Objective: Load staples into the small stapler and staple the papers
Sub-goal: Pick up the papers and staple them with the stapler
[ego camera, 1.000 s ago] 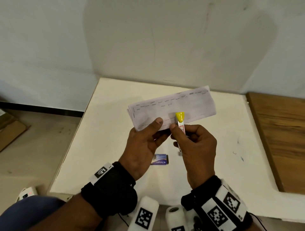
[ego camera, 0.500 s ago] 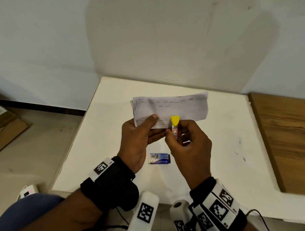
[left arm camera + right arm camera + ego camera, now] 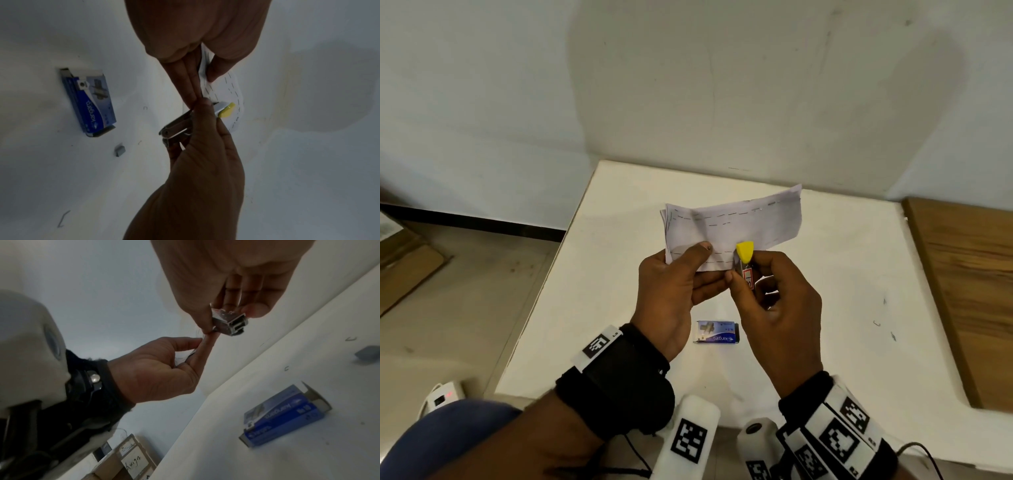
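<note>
papers tilted up since before | right hand grips metal stapler

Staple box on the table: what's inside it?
The staple box lies flat with its end flap open. A grey strip of staples shows at that opening. How many remain deeper inside is hidden by the box walls.

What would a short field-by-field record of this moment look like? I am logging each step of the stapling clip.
left hand: left hand pinches the papers, thumb on top
right hand: right hand grips the small stapler, yellow tip at the papers' lower edge
papers: held above the table, many staples already in rows
staple box: staple box lies on the table, end flap open
loose items: staple strip piece on the table near the box
</note>
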